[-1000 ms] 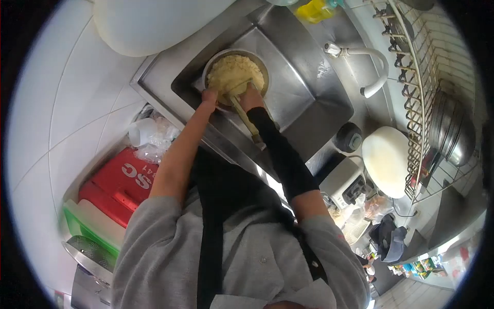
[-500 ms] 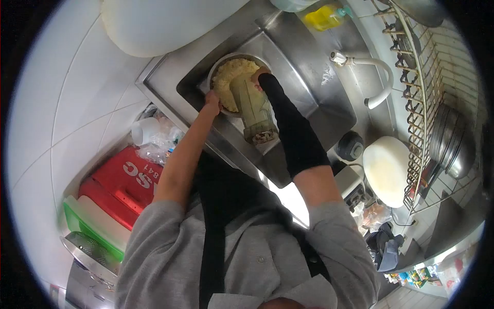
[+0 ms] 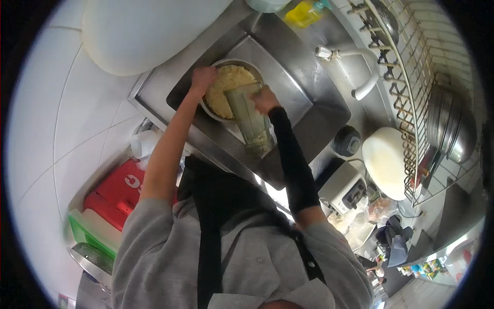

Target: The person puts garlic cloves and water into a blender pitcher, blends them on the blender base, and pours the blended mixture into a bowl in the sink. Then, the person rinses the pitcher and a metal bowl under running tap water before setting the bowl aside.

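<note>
A round metal bowl (image 3: 207, 109) sits in the steel sink, filled with a pale yellow, crumbly mass (image 3: 226, 85). My left hand (image 3: 204, 78) is closed at the bowl's far left rim. In my right hand (image 3: 264, 100) is a see-through blender jar (image 3: 246, 116), gripped at its side near the mouth. The jar lies tilted, its mouth over the right part of the bowl and its base towards me. Some pale residue shows inside it near the base. A black sleeve covers my right forearm.
Around the steel sink (image 3: 296, 72) are a white faucet (image 3: 365, 72), a yellow soap bottle (image 3: 304, 14) and a large white tub (image 3: 149, 31). A wire dish rack (image 3: 411, 103) with metal bowls hangs right. A blender base (image 3: 342, 188) and red lid (image 3: 116, 193) stand nearer me.
My left hand has moved from the bowl's near left side up to its far left rim. The right hand and jar have shifted slightly nearer me, with the jar's mouth still over the bowl.
</note>
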Motion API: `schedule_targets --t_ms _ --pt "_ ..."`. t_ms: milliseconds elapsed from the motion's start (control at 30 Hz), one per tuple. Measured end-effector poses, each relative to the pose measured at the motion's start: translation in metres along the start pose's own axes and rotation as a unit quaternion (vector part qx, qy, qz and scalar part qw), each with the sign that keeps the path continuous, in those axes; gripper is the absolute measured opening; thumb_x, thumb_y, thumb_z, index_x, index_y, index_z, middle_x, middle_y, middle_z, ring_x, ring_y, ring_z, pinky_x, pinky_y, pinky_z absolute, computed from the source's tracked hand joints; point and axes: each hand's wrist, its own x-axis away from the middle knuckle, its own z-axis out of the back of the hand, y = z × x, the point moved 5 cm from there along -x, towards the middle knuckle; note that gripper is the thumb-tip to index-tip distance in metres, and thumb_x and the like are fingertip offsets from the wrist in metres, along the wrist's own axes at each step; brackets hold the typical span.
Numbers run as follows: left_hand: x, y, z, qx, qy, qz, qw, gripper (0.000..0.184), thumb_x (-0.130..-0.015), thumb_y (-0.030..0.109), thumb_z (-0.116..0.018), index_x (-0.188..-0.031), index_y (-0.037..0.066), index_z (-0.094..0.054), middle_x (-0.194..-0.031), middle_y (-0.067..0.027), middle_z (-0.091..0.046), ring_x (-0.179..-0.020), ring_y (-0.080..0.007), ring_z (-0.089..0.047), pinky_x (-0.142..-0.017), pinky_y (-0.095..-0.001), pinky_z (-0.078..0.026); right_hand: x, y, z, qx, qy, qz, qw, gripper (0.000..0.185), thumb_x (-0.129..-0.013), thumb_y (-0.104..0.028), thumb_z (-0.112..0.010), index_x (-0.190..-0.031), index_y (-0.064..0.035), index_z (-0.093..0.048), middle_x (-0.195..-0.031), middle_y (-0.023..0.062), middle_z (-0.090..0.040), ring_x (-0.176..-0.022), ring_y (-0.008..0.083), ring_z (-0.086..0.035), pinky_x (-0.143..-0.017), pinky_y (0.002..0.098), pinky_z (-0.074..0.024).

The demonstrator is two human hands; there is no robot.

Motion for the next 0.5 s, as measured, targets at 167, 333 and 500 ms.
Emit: schedule_targets --t_ms 167,333,500 --pt "-0.004 0.218 -0.027 0.106 -0.147 0.098 0.979 0.053 -0.093 0.036 -0.061 -0.128 -0.003 -0.058 -0.118 -0.0111 -0.065 -0.109 -0.0209 -0.060 -0.094 -0.0338 -0.047 0.105 0.094 -0.008 -0.277 0.045 0.036 0.959 0.073 -0.084 -0.030 -0.074 -0.132 0.0045 -0.032 -0.069 0.0070 -0.059 -0.057 0.0156 -0.056 -0.045 0.0304 -0.0445" --pt "-0.070 0.310 -0.150 0.080 -0.258 -0.083 0.959 0.065 -0.091 0.051 -0.062 -0.126 -0.003 -0.059 -0.116 -0.0110 -0.063 -0.108 -0.0193 -0.060 -0.093 -0.0328 -0.049 0.116 0.165 0.001 -0.364 0.218 -0.048 0.904 0.070 -0.080 -0.030 -0.075 -0.129 0.0065 -0.041 -0.089 0.0158 -0.063 -0.067 0.0173 -0.062 -0.053 0.0309 -0.0520" --pt "-0.111 0.336 -0.231 0.108 -0.292 -0.028 0.950 0.053 -0.096 0.047 -0.057 -0.115 -0.002 -0.064 -0.107 -0.0084 -0.065 -0.099 -0.0148 -0.064 -0.087 -0.0261 -0.052 0.086 0.179 0.035 -0.351 0.299 -0.156 0.874 0.066 -0.084 -0.027 -0.065 -0.132 0.0126 -0.042 -0.113 0.0260 -0.061 -0.081 0.0285 -0.068 -0.064 0.0365 -0.0587"
